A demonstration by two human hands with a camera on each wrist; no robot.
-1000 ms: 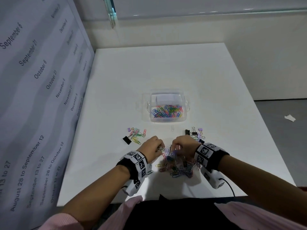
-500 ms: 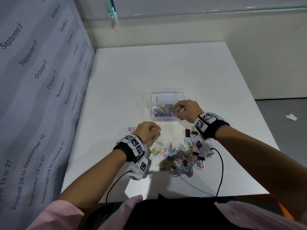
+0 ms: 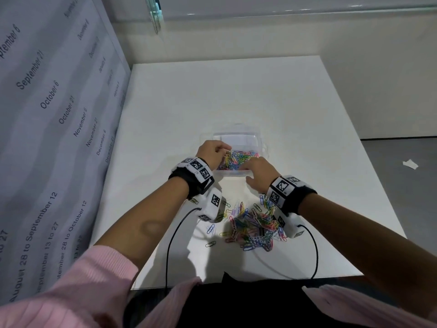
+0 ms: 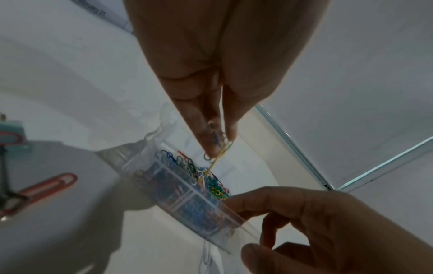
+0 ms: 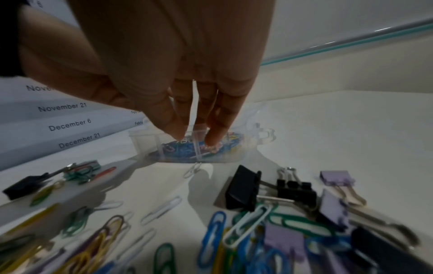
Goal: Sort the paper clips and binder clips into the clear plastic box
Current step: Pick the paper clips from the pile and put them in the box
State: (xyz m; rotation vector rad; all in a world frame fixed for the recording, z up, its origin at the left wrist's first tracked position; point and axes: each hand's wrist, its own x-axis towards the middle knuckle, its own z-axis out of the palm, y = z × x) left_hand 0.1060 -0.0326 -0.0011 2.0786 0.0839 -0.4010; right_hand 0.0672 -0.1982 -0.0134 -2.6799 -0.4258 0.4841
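The clear plastic box [image 3: 256, 139] stands mid-table, its near compartments full of coloured paper clips [image 3: 238, 158]. My left hand [image 3: 225, 151] hovers over the box's left side and pinches several paper clips [image 4: 222, 153] between thumb and fingers. Just in front of the box's near right corner, my right hand [image 3: 246, 172] holds nothing, with its fingers [image 5: 214, 133] hanging loosely over the box [image 5: 234, 157]. A loose pile of paper clips [image 3: 253, 226] lies between my wrists. Black binder clips [image 5: 243, 189] and purple ones [image 5: 335, 178] sit at its right.
A panel printed with dates [image 3: 59, 114] walls off the table's left side. A smaller group of clips with a black binder clip [image 5: 25, 183] lies left of the pile. Wrist-camera cables [image 3: 170, 245] trail to the near table edge. The table's far half [image 3: 224, 95] is bare.
Both hands left the pile. My right hand reached the box first and has since drawn back to its near edge. My left hand has carried its clips forward over the box.
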